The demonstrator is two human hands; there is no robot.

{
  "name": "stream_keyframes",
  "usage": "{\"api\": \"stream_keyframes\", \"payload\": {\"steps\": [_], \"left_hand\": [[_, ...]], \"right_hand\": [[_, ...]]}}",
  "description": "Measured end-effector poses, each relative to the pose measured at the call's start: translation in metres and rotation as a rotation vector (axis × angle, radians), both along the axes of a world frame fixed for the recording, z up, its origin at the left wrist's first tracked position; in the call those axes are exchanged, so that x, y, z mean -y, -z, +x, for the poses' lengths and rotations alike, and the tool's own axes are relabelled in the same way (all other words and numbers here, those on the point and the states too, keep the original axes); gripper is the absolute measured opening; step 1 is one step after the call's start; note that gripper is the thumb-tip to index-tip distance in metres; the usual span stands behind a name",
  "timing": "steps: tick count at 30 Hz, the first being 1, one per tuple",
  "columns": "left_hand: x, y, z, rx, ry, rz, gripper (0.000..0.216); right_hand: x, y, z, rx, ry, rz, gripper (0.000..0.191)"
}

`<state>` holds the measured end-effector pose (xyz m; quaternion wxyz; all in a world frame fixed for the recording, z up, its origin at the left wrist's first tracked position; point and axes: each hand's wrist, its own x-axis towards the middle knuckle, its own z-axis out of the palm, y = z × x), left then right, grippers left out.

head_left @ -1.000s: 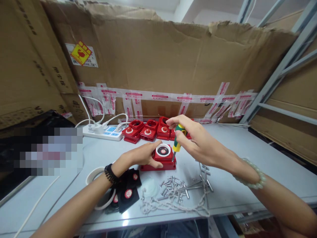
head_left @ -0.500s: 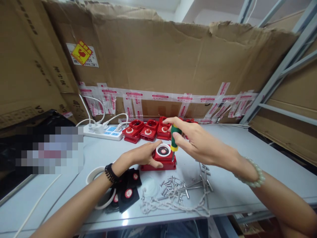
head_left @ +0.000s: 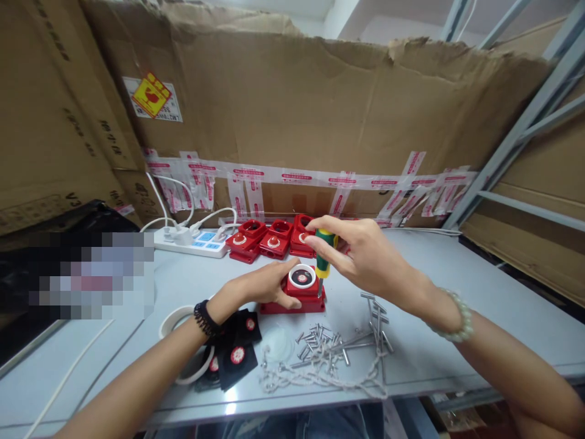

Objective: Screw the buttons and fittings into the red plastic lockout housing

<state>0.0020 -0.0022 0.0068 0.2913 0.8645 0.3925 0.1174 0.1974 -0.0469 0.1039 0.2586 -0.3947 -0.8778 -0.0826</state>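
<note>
A red square unit (head_left: 298, 300) with a white ring and black centre on top lies on the grey table (head_left: 457, 292). My left hand (head_left: 260, 286) presses on its left side and holds it steady. My right hand (head_left: 361, 256) grips a green and yellow screwdriver (head_left: 323, 259) upright, its tip down at the unit's right corner. Several screws and long bolts (head_left: 333, 344) lie just in front of the unit.
Several more red units (head_left: 274, 241) sit in a row behind. A white power strip (head_left: 192, 242) with cables lies at the back left. Black pads with red centres (head_left: 235, 353), a tape roll (head_left: 176, 320) and white string (head_left: 315, 378) lie near the front edge. Cardboard walls stand behind; a metal rack stands right.
My right hand has shifted slightly and turned the screwdriver, which stands more upright at the unit's right corner. My left hand has stayed on the unit.
</note>
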Motion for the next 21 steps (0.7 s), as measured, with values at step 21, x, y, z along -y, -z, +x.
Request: {"api": "stream_keyframes", "payload": {"steps": [21], "left_hand": [[-0.004,0.002,0.002,-0.051,-0.003,-0.004,0.081]], "right_hand": [[-0.001,0.001,0.002,-0.085,-0.011,-0.004,0.035]]}}
